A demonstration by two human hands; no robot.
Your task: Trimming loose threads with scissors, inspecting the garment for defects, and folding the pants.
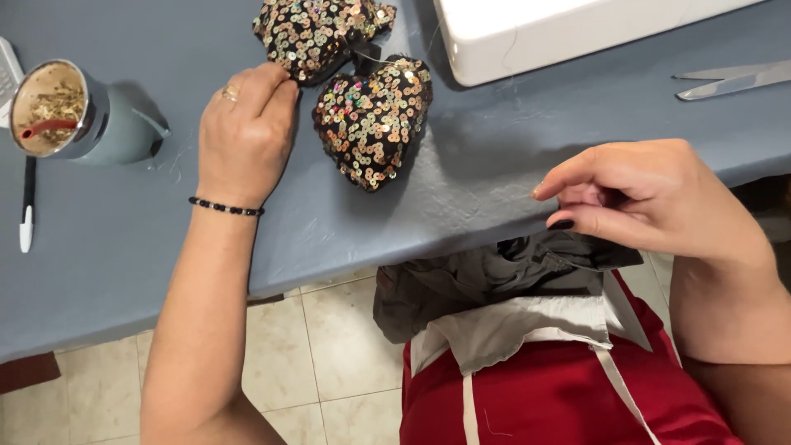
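Pinching the edge of a black sequinned fabric heart [317, 33] at upper centre of the frame, the left hand [245, 136] works beside a second sequinned heart [375, 119], while the right hand [651, 202] at right presses fingertips together on nothing discernible.

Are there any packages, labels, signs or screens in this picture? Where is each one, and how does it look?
No packages, labels, signs or screens are in view.
Nearest to a container: a grey cup at the far left of the blue-grey table, round, filled with small gold pieces, a red stick inside.
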